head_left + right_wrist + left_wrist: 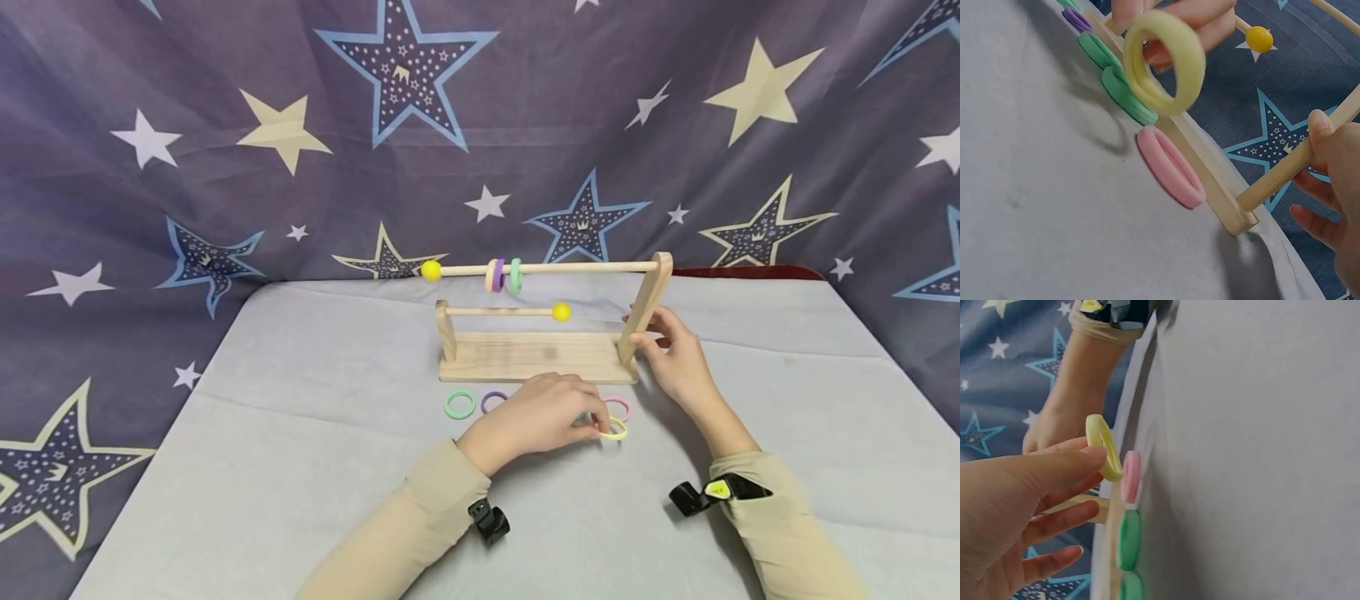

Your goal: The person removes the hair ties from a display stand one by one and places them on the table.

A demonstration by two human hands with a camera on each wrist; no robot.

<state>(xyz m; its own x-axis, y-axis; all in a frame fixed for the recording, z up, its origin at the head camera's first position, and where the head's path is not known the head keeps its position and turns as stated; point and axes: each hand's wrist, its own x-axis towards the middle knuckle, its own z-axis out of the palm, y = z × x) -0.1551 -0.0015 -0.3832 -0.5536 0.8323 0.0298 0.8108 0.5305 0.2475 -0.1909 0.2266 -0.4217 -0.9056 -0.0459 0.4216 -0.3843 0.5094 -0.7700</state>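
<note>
My left hand [551, 412] pinches a yellow hair tie [1191, 69] between thumb and fingertips, held above the table in the right wrist view. My right hand [678, 362] grips the taller upright [647, 304] of a wooden stand [532, 354], thumb on the near side. On the stand's long upper rod [585, 267] hang a peach, a purple [498, 275] and a green hair tie [515, 276]. Its shorter lower rod [495, 312] is bare. In front of the base lie a pink hair tie [1169, 165], a purple one [1077, 20] and several green ones [1125, 97].
Yellow balls [431, 271] cap the free ends of both rods. The stand is on a table with a pale grey cloth [262, 467]. Behind it hangs a dark curtain [525, 108] patterned with stars. Both sleeves carry black wrist straps [489, 522].
</note>
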